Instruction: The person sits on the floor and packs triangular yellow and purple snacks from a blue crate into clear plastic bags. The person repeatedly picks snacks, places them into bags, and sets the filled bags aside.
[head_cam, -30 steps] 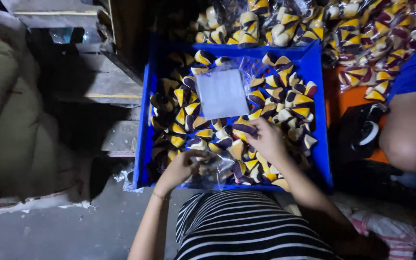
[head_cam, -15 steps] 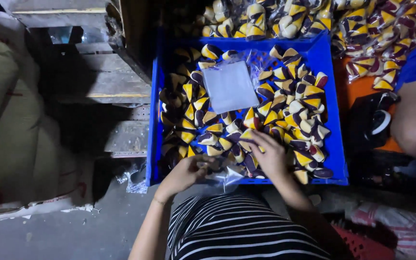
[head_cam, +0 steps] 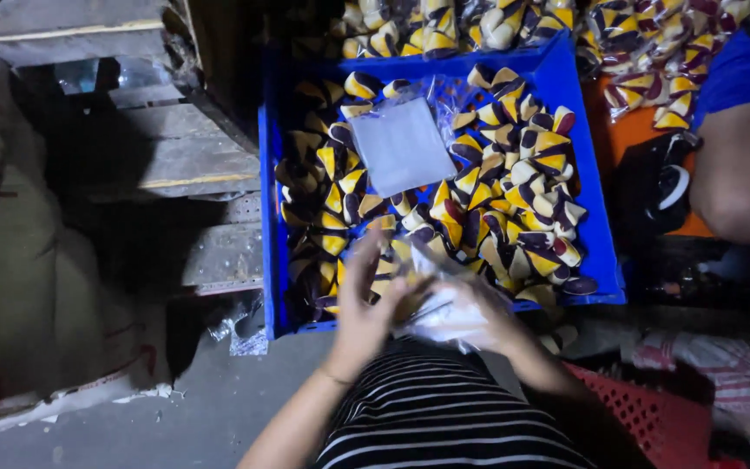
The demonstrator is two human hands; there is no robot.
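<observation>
Both hands at the near rim of the blue crate: left hand fingers spread flat, right hand closed, seemingly (blurred), on a clear plastic bag between the palms; hold its mouth wide over the yellow-and-purple wrapped pieces beyond the fingertips.

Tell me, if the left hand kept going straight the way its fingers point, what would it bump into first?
Probably the yellow-and-dark wrapped pieces heaped in the blue crate. The left hand points up into that pile, though blur makes depth uncertain.
</observation>
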